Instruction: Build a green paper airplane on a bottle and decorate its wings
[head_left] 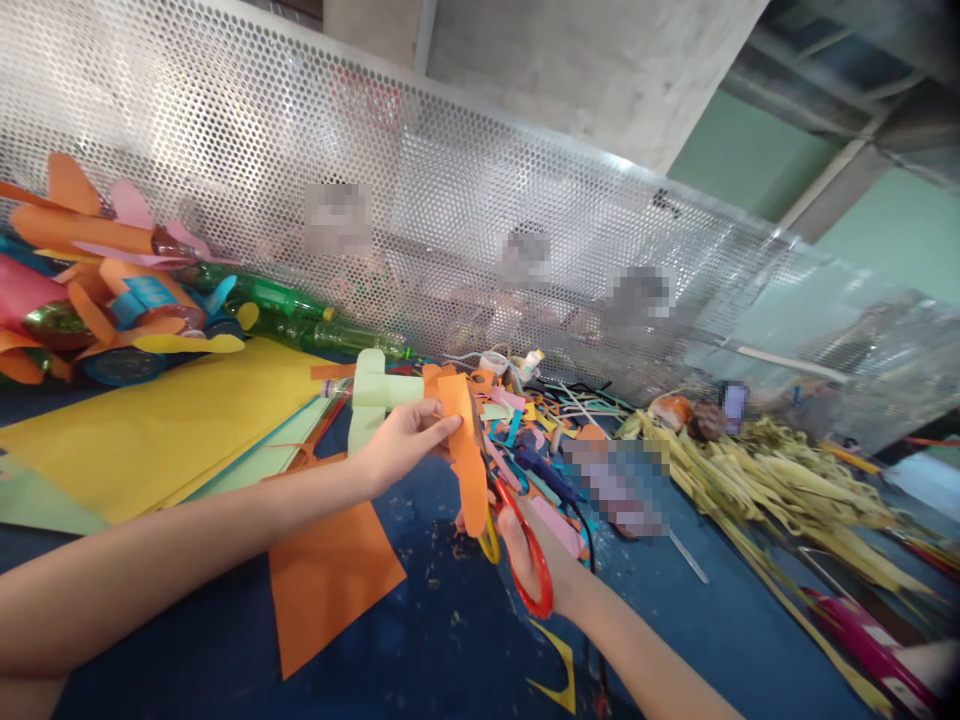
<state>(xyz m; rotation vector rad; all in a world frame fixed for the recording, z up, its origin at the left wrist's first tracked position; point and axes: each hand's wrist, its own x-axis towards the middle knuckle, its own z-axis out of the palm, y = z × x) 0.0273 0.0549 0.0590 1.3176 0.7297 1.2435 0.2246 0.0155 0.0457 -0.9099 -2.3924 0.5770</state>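
My left hand (409,440) pinches an orange paper strip (466,460) with rounded ends between thumb and fingers. My right hand (529,550) is closed round red-handled scissors (541,575), whose blades run up along the right edge of the strip. Part of the blades is hidden behind the paper. Just past my left hand lies a pale green paper piece (369,395) with rounded wings. Below my left forearm an orange paper sheet (334,590) rests on the blue table (427,650).
Yellow sheets (187,430) lie left, near green bottles (277,300) and paper-decorated bottles (150,290). Paper scraps (517,410) and a dark blue glue gun (547,470) spread behind my right hand. Dried husks (765,480) lie right. A perforated metal panel (465,210) stands behind.
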